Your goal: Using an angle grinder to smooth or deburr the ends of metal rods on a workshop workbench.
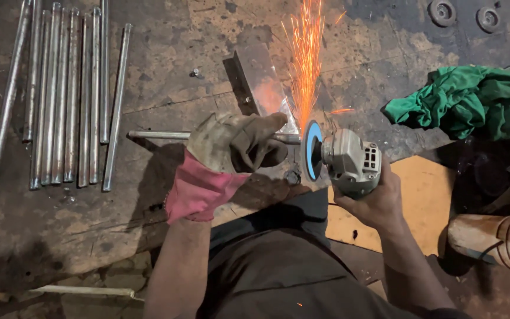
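Note:
My left hand (231, 145), in a worn glove with a pink cuff, grips a thin steel rod (157, 135) that lies across a dark workbench (166, 71). My right hand (376, 201), bare, holds a grey angle grinder (349, 160). Its blue-faced disc (311, 149) meets the rod's right end just past my gloved fingers. Orange sparks (305, 59) shoot away from the disc toward the far side. A steel angle piece (258, 80) lies under the spark stream.
Several steel rods (60, 94) lie side by side at the left of the bench. A crumpled green cloth (473, 100) sits at the right. Two round metal parts (464, 15) rest at the far right corner. A light pipe (84, 290) lies below the bench edge.

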